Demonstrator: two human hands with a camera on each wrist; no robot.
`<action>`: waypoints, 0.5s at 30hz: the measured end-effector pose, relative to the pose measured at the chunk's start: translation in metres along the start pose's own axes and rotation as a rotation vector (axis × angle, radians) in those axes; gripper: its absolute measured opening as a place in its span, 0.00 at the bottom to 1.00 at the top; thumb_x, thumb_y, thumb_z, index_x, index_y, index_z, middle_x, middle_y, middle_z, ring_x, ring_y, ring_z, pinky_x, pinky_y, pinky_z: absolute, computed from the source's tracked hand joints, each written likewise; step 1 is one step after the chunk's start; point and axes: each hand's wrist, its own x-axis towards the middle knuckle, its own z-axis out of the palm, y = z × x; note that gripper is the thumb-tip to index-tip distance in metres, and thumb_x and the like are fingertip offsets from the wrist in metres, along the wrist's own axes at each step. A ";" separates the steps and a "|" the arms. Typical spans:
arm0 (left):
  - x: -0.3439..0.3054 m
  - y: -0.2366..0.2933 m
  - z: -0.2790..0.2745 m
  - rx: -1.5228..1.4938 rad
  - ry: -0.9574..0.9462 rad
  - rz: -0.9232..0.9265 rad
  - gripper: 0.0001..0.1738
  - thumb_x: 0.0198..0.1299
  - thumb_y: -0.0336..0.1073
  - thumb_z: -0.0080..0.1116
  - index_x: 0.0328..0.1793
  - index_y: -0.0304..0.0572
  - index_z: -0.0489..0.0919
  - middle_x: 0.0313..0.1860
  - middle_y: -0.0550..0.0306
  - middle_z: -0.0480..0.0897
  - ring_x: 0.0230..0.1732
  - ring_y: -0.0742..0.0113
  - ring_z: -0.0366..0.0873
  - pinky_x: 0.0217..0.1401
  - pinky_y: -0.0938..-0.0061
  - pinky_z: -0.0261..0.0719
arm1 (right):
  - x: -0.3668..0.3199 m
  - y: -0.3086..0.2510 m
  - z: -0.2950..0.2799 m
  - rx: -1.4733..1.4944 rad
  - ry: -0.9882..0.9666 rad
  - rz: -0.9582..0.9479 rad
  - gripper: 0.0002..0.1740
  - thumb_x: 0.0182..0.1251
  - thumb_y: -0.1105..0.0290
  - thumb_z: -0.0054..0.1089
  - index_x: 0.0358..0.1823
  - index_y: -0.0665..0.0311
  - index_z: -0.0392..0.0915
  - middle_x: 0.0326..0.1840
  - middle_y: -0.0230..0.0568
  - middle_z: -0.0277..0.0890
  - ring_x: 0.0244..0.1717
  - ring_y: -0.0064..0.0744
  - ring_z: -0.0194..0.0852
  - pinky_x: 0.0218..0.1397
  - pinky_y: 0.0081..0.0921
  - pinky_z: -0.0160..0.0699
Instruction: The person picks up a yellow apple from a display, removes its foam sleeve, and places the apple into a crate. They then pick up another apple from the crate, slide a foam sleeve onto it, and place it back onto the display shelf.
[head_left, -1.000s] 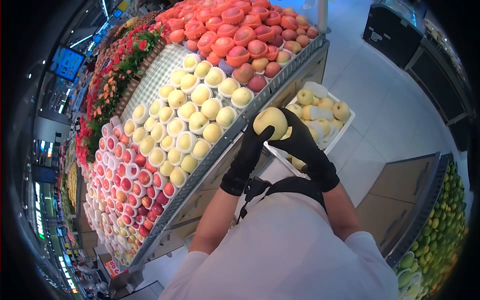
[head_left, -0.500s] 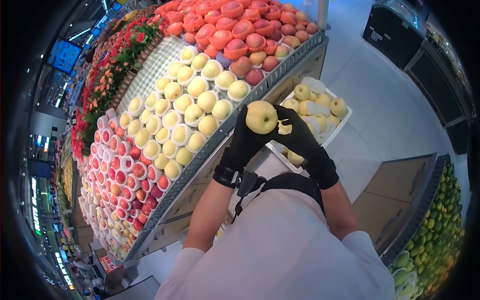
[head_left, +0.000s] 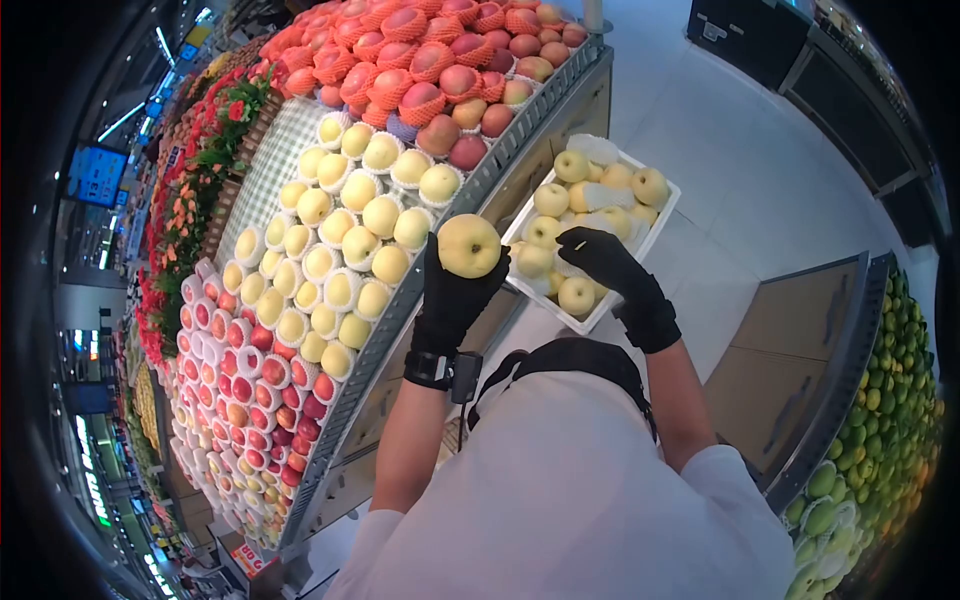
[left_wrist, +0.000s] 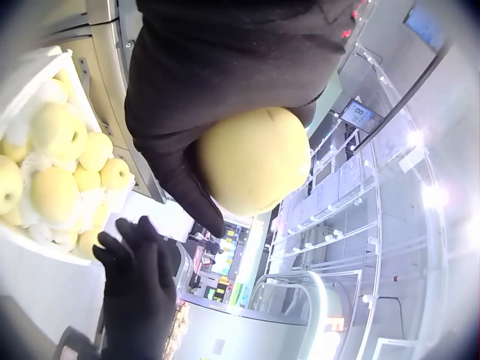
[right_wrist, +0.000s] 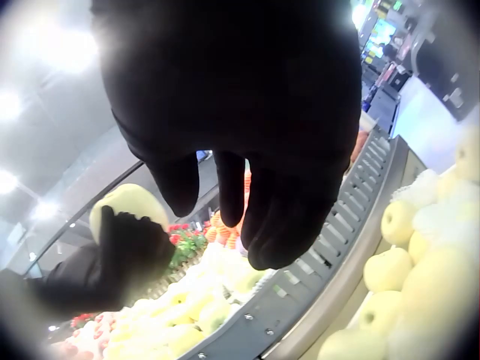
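My black-gloved left hand grips a round pale-yellow fruit, its dark-centred end facing up. In the left wrist view, the fingers and thumb of that hand curl round the fruit. The gloved right hand hovers apart from it, over the near side of a white crate of similar fruit. A small yellow patch shows at its fingers; what it is I cannot tell. Its fingers hang loosely bent in the right wrist view, where the hand holds nothing visible.
A sloping display with a grey slatted edge holds pale-yellow fruit in white foam nets, red fruit and orange-netted fruit. Green fruit fills a stand at the right. Dark cabinets stand beyond the tiled floor.
The hands have moved apart: the left carries the fruit down and left, while the right has let go of it. The fruit has been turned, and the head view has shifted.
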 end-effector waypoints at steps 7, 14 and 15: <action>-0.004 0.007 -0.017 -0.054 -0.056 -0.188 0.21 0.54 0.37 0.73 0.49 0.34 0.78 0.36 0.54 0.84 0.42 0.57 0.82 0.50 0.64 0.78 | -0.044 -0.064 -0.006 -0.346 0.394 -0.132 0.11 0.66 0.61 0.64 0.33 0.62 0.82 0.27 0.31 0.79 0.28 0.24 0.75 0.32 0.26 0.74; -0.033 -0.035 -0.009 -0.379 0.081 -0.425 0.23 0.50 0.34 0.76 0.50 0.33 0.79 0.44 0.51 0.85 0.45 0.60 0.83 0.49 0.65 0.81 | -0.023 0.032 -0.075 -0.218 0.300 0.238 0.12 0.66 0.66 0.61 0.48 0.62 0.82 0.34 0.29 0.79 0.33 0.24 0.77 0.36 0.25 0.78; -0.037 -0.034 -0.014 -0.453 0.068 -0.480 0.26 0.52 0.36 0.74 0.53 0.32 0.78 0.47 0.49 0.84 0.48 0.59 0.83 0.52 0.65 0.81 | -0.019 0.047 -0.076 -0.314 0.358 0.160 0.12 0.65 0.65 0.62 0.46 0.62 0.82 0.33 0.29 0.78 0.31 0.24 0.77 0.35 0.25 0.78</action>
